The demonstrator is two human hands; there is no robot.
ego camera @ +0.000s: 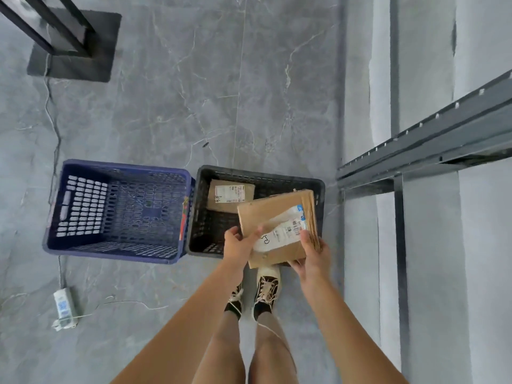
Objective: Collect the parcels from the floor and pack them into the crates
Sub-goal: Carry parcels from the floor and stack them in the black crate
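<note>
Parcels are what I am gathering, and right now I am holding a flat cardboard parcel (273, 217) over the near right corner of the black crate (203, 214), with both hands on its near end. My left hand (240, 242) is gripping the near left corner, thumb lying across the top face by the white shipping label (282, 231). My right hand (311, 256) is curling around the near right edge, thumb pressing on top and fingers going underneath; it looks as though a second thin cardboard piece may be lying beneath the first on that side, though I cannot tell for sure. A smaller parcel (230, 194) is already lying flat in the far left part of the black crate. The blue crate (52, 206) is sitting just beside it on the left, rims nearly touching, with nothing showing inside it. I am standing on the grey floor (166, 92), my shoes (267, 286) right against the black crate's near side.

I am judging this parcel to be light and fairly stiff, a flat mailer that bends a little if pinched at one corner, so holding it by two opposite edges seems best. The glossy label is probably slicker than the bare card, so I am keeping my fingers on the cardboard
</note>
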